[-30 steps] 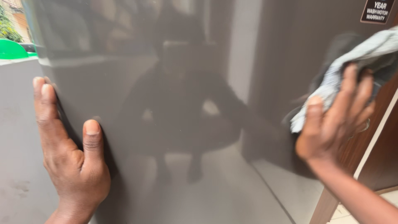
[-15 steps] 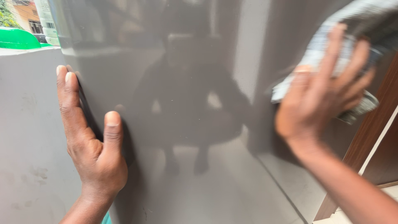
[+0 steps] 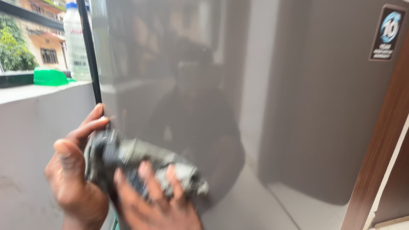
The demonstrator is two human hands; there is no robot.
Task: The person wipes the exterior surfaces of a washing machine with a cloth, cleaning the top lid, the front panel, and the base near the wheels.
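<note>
Ledge [image 3: 38, 91], far left: a pale, flat sill over a grey wall. It carries a green plastic item [image 3: 50, 77] and, towards its right end, a white plastic bottle [image 3: 76, 42] with a blue cap, upright against the window view of a building and foliage.

Your left hand [image 3: 72, 170], lower left: it sits at the left edge of the grey panel, thumb raised in front, fingers [image 3: 91, 123] curled round that edge and against the cloth. It touches the cloth's left end; how firmly it grips the cloth cannot be told, as the picture is blurred.

Cloth [image 3: 140, 164], grey and white, crumpled: it lies pressed against the panel near its lower left corner, between your two hands.

Your right hand [image 3: 157, 204], bottom centre: fingers spread moderately and laid flat over the cloth, holding it against the panel.

Panel [image 3: 298, 106], glossy grey appliance front: it fills most of the view, with a black strip down its left edge and a dim reflection of a crouching person in it.

Sticker [image 3: 387, 33], dark with a blue round mark: upper right corner of the panel.

Wood-brown frame [image 3: 379, 170]: it runs slanted along the panel's right edge.
</note>
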